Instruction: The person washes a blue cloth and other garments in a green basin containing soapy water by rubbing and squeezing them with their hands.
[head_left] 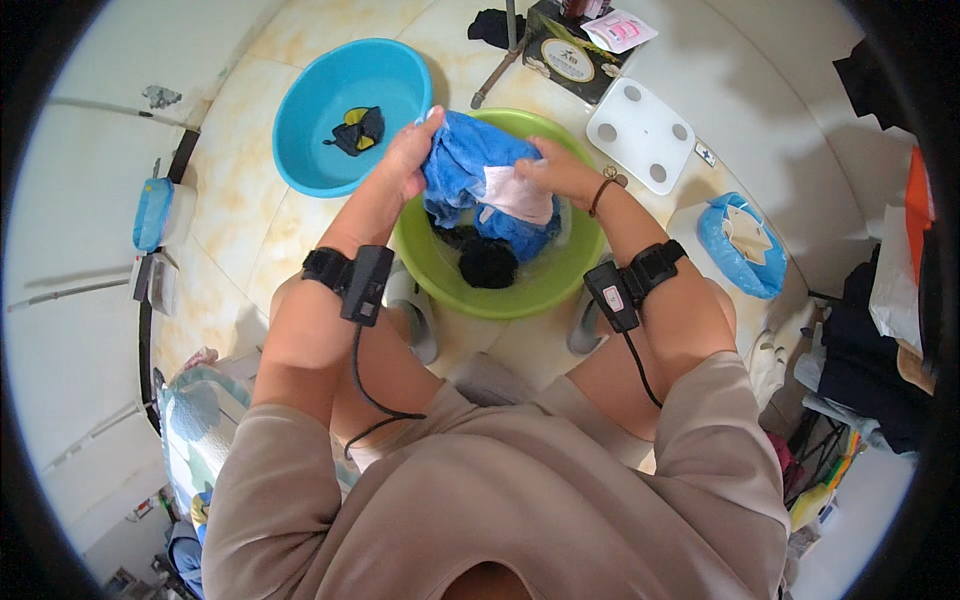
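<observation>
A wet-looking blue cloth (462, 150) with a pale pink patch is stretched between my hands over a green basin (420, 262). My left hand (410, 155) grips its upper left edge. On the other side, my right hand (556, 172) is closed on the cloth beside the pink patch. The lower part of the cloth hangs into the basin. Below it in the basin lies a black piece of fabric (487, 264), with some whitish suds near the rim. What kind of garment the blue cloth is, I cannot tell.
A blue basin (300, 90) holding a dark and yellow cloth (358, 131) stands at the far left. To the right are a white scale (640, 135), a dark box (570, 62) and a bin lined with a blue bag (715, 235). A metal pole (497, 75) stands behind the green basin.
</observation>
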